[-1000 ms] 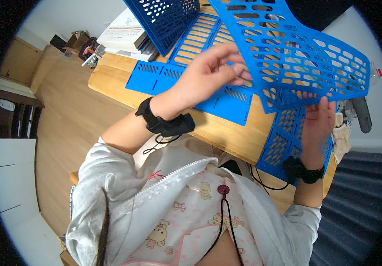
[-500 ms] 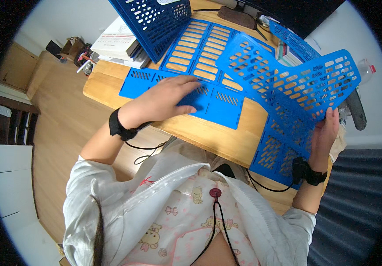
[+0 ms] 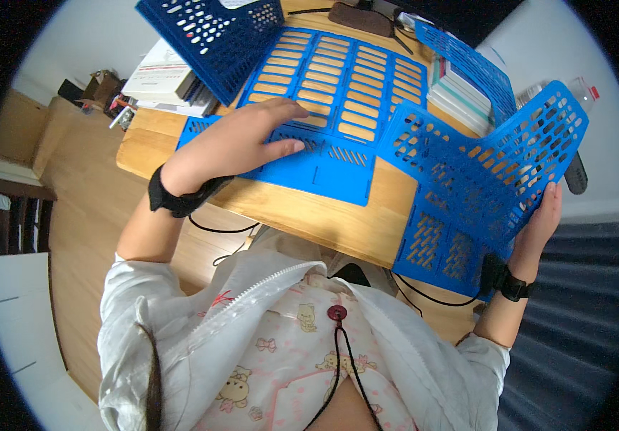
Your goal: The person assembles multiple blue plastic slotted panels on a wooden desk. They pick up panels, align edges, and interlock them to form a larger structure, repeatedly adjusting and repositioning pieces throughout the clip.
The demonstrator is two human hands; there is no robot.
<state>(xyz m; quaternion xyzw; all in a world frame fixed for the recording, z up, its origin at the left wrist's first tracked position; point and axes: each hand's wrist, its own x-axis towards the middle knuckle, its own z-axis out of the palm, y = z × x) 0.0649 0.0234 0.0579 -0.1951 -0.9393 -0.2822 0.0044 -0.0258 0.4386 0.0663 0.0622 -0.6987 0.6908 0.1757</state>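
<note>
My left hand (image 3: 232, 144) lies over a blue slotted plastic panel (image 3: 338, 184) at the table's near edge, fingers stretched and thumb apart. It holds nothing. Behind that panel, a flat blue grid panel (image 3: 336, 97) with long openings lies on the table. On the right, my right hand (image 3: 541, 217) grips the outer edge of a blue perforated panel with a curved cutout (image 3: 469, 164), which is tilted up. Its fingers are partly hidden behind the panel. Below it, another blue slotted panel (image 3: 435, 248) lies at the table's right front corner.
A blue perforated panel (image 3: 220, 54) stands upright at the back left, beside stacked books (image 3: 162, 75). Another blue perforated panel (image 3: 473, 66) leans at the back right by more books (image 3: 460, 100). A bottle with a red cap (image 3: 584, 92) is beyond. The wooden table (image 3: 309, 219) has rounded corners.
My right hand has swung the perforated panel outward and down, so its left end no longer covers the grid panel's right side. My left hand stays over the near panel. The view has shifted slightly.
</note>
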